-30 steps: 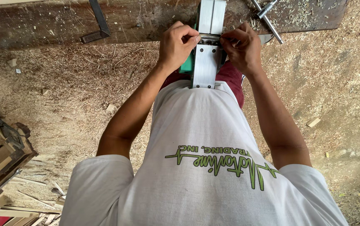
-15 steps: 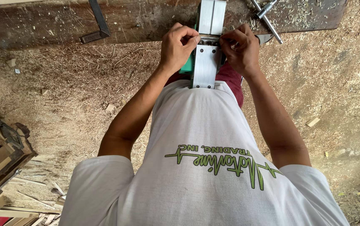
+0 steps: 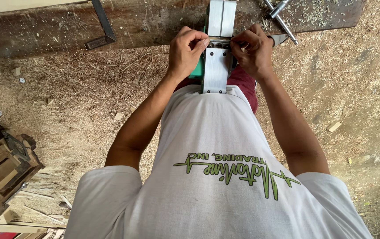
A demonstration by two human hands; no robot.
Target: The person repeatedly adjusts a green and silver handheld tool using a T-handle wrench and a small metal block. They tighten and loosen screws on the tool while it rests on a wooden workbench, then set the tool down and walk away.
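left hand (image 3: 186,52): fingers pinched on grey metal planer sole (image 3: 216,66), nine o'clock side; could slip
right hand (image 3: 252,52): pinching tiny part at three o'clock; may drop into sawdust floor (image 3: 88,102)

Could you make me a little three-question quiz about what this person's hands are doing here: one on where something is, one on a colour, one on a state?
1. Where does the metal tool lie?
A. On the ground by the wooden crates
B. Between the two hands, at the workbench edge
C. Far left on the bench

2. What colour is the tool's body beside the metal plate?
A. Green
B. Yellow
C. Blue

3. How are the hands placed?
A. Both hanging free
B. One in a pocket
C. Both with fingertips pinching at the tool's middle

Answers: B, it runs from the workbench towards the person's shirt; A, green shows under the left hand; C, the left hand and the right hand meet at the tool.
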